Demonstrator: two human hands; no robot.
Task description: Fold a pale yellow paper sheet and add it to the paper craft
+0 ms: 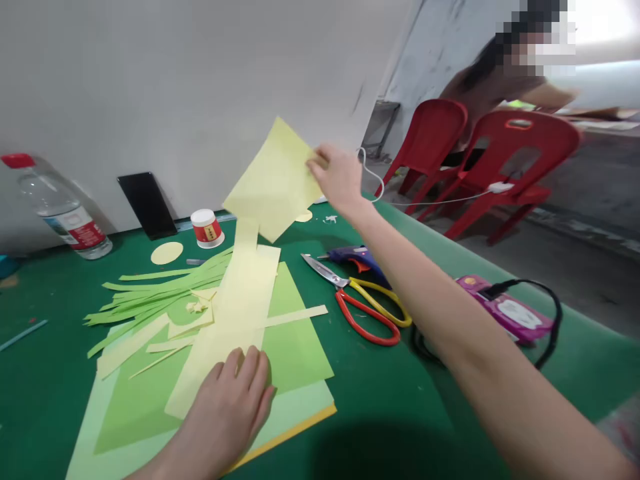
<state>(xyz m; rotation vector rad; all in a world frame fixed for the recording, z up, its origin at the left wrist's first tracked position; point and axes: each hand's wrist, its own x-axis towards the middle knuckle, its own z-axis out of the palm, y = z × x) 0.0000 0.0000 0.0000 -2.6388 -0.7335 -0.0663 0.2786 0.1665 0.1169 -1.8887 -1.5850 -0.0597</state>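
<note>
My right hand is raised and pinches a pale yellow square of paper by its right edge, holding it tilted above the table. On a long pale yellow paper strip rests my left hand, its fingers lying on the lower end. Beneath are sheets of green paper and a lighter green sheet. Narrow green paper strips and small yellow scraps lie left of the long strip. To the right are scissors with red and yellow handles.
A blue glue gun lies under my right forearm, with a purple box and black cable beyond. Along the wall stand a water bottle, a phone and a red-white tub. A person sits among red chairs.
</note>
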